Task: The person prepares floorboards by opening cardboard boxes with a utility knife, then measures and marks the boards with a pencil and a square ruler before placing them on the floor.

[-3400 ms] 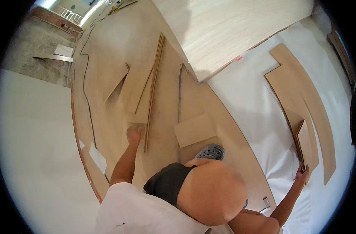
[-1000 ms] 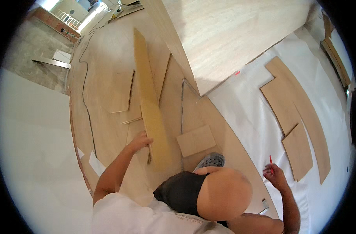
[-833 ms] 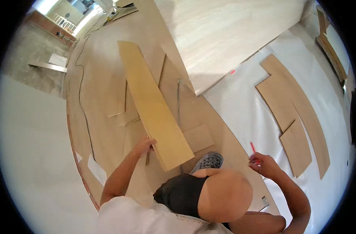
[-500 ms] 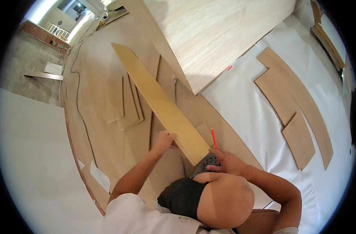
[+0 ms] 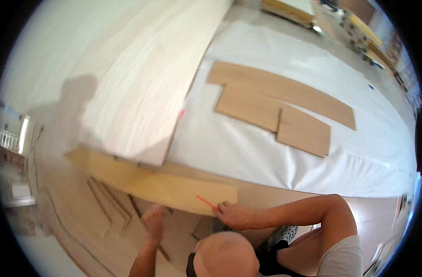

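A long floor plank (image 5: 174, 187) with a plain yellow face lies slantwise in front of me, over other boards. My left hand (image 5: 154, 221) is at its near edge and appears to grip it, the fingers partly hidden and blurred. By the plank's right end is my right hand (image 5: 234, 216), closed around a thin red pencil (image 5: 205, 201). The pencil points up and left across the yellow face. My bent knee (image 5: 227, 254) is just below, with a dotted grey shoe (image 5: 285, 234) beside it.
Pale wood-look flooring (image 5: 128, 69) covers the upper left. White underlay sheeting (image 5: 262, 161) spreads to the right, bearing several brown planks (image 5: 303, 131), some cut short. More boards lie under my left arm. A dark cable (image 5: 68, 233) runs along the left. Stacked boards (image 5: 289, 13) stand at the far edge.
My view has swung to the right, so the plank now lies more crosswise. Both hands stay by it. The pencil, upright before, now tilts left over the plank.
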`<state>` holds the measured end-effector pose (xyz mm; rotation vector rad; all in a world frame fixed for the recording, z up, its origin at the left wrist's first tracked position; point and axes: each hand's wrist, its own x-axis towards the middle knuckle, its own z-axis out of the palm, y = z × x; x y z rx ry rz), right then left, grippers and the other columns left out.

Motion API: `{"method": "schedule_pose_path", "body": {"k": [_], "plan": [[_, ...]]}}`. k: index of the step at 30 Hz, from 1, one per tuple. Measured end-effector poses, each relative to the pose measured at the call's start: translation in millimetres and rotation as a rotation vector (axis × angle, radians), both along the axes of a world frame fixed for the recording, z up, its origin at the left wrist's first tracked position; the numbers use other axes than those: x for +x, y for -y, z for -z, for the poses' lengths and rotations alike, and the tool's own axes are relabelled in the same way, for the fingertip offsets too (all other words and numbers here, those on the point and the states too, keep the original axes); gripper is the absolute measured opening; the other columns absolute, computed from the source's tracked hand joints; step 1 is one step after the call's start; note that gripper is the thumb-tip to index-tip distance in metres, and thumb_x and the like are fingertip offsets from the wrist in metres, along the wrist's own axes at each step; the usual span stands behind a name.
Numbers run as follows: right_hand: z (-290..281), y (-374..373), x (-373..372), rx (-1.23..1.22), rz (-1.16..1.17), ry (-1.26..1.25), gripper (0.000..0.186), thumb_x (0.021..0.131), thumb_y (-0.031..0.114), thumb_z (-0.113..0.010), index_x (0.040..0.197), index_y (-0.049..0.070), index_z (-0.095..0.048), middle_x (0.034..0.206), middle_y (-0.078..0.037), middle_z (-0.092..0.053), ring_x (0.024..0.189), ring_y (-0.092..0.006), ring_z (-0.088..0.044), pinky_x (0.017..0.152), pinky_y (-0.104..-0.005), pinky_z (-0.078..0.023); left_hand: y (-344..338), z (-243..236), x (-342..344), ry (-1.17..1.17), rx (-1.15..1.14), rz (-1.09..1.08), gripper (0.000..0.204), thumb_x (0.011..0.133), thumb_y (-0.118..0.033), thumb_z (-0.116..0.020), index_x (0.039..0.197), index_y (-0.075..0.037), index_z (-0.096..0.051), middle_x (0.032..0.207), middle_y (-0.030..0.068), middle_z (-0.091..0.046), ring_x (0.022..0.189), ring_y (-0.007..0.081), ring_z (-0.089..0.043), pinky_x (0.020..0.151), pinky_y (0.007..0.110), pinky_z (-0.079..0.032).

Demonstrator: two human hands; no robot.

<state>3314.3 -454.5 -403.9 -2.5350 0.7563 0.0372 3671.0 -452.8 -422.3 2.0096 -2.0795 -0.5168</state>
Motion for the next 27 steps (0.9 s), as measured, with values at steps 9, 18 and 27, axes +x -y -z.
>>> {"method": "schedule_pose_path", "body": {"k": [9, 18, 27], "plan": [[-26, -25, -119, 0.32, 0.192, -0.147, 0.043, 0.095, 0.007, -0.049, 0.137, 0.0, -0.046, 0.111, -0.025, -0.06, 0.105, -0.0416, -0.06, 0.089, -0.0482, -0.051, 150, -20, 143, 0.484, -0.181, 0.417, 0.031, 0.088, -0.008, -0.067, 0.119, -0.003, -0.063, 0.124, 0.0156, -0.063, 0.121, 0.0369, -0.056, 0.103, 0.048, -0.045], [-72, -37, -271, 0.309, 0.665, -0.068, 0.039, 0.085, 0.003, -0.059, 0.121, 0.013, -0.066, 0.112, -0.017, -0.069, 0.105, -0.0374, -0.065, 0.09, -0.0472, -0.05, 152, -49, 61, 0.334, 0.048, 0.611, 0.009, 0.087, -0.006, -0.068, 0.089, 0.0, -0.063, 0.086, 0.0182, -0.063, 0.082, 0.0364, -0.059, 0.071, 0.046, -0.046], [-86, -153, -496, -0.382, 1.921, 0.25, 0.04, 0.096, 0.036, -0.068, 0.125, 0.007, -0.067, 0.116, -0.012, -0.07, 0.102, -0.0226, -0.067, 0.092, -0.035, -0.052, 117, -65, -187, -0.072, 0.174, 0.676, 0.035, 0.093, -0.025, -0.063, 0.077, 0.003, -0.048, 0.066, 0.0161, -0.048, 0.061, 0.0285, -0.044, 0.058, 0.042, -0.038]]}}
